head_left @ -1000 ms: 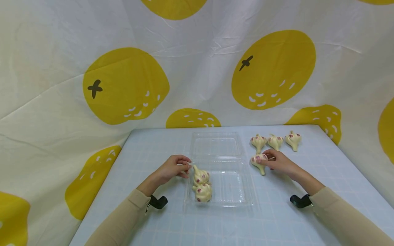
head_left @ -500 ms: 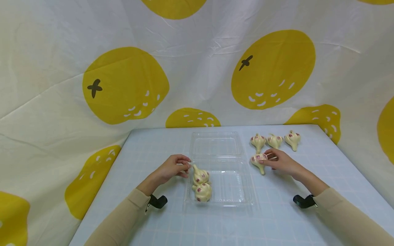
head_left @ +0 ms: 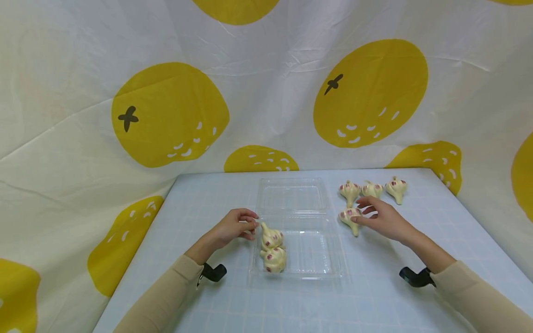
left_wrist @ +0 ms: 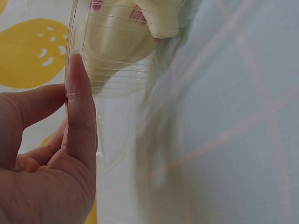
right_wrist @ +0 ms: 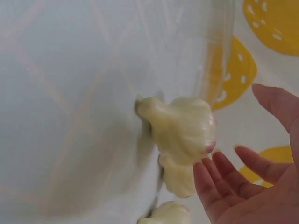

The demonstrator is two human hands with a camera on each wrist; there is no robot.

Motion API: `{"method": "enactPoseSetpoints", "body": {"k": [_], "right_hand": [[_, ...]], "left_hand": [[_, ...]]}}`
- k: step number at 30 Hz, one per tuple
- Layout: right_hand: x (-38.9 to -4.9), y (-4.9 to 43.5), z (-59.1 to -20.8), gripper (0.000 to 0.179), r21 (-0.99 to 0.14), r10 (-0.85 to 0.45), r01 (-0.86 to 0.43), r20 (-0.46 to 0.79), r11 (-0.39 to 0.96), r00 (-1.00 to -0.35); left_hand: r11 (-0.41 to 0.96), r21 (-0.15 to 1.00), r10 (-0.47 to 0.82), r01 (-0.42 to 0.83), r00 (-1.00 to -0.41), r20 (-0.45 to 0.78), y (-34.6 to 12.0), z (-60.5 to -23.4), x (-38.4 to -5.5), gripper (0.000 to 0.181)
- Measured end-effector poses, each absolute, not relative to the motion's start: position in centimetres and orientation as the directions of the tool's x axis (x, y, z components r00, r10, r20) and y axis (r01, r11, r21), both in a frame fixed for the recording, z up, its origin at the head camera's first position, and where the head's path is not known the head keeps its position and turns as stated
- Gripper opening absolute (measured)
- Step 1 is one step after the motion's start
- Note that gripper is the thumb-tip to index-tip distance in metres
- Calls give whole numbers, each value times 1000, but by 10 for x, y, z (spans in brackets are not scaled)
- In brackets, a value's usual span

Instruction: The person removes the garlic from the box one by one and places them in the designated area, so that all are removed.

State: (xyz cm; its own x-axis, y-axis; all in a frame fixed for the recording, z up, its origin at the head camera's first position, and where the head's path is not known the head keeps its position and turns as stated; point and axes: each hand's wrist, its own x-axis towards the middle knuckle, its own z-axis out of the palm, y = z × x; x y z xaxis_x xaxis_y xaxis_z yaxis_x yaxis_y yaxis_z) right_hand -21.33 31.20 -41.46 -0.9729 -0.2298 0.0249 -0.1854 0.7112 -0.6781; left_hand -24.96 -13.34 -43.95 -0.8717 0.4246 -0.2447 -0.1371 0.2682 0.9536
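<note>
My left hand (head_left: 239,226) pinches the left rim of a clear plastic clamshell box (head_left: 314,273), thumb and finger at its edge in the left wrist view. Inside, along the left wall, lie two cream garlic bulbs with purple patches, the rear bulb (head_left: 271,238) and the front bulb (head_left: 275,260). My right hand (head_left: 385,219) is spread beside another garlic bulb (head_left: 349,215) lying right of the box. In the right wrist view the thumb stands apart from this garlic bulb (right_wrist: 184,130), with fingertips close at its purple-tinged end.
Three more garlic bulbs stand in a row behind the right hand: a left one (head_left: 349,192), a middle one (head_left: 372,188) and a right one (head_left: 396,188). The box's lid (head_left: 293,196) lies folded back. A lemon-print curtain (head_left: 270,92) hangs behind the table (head_left: 212,194).
My right hand has loosened from the garlic bulb, its fingers spreading and its wrist shifting slightly right. The bulb stays put. The left hand has not moved.
</note>
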Motion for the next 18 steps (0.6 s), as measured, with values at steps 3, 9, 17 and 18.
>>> {"method": "enactPoseSetpoints", "body": {"k": [3, 9, 17, 18], "right_hand": [[-208, 300, -411, 59, -688, -275, -249, 75, 682, -959], [-202, 278, -411, 51, -695, -366, -364, 155, 620, -918], [-195, 256, -411, 43, -674, -453, -469, 218, 570, -864], [-194, 254, -411, 43, -671, -461, -478, 222, 567, -859]], "left_hand": [[269, 954, 424, -136, -872, -244, -133, -440, -250, 33], [268, 954, 427, -134, -871, -242, -133, -441, -250, 34], [270, 953, 428, -134, -870, -243, -133, -440, -250, 35], [270, 954, 427, -133, -871, -243, -133, -440, -250, 35]]}}
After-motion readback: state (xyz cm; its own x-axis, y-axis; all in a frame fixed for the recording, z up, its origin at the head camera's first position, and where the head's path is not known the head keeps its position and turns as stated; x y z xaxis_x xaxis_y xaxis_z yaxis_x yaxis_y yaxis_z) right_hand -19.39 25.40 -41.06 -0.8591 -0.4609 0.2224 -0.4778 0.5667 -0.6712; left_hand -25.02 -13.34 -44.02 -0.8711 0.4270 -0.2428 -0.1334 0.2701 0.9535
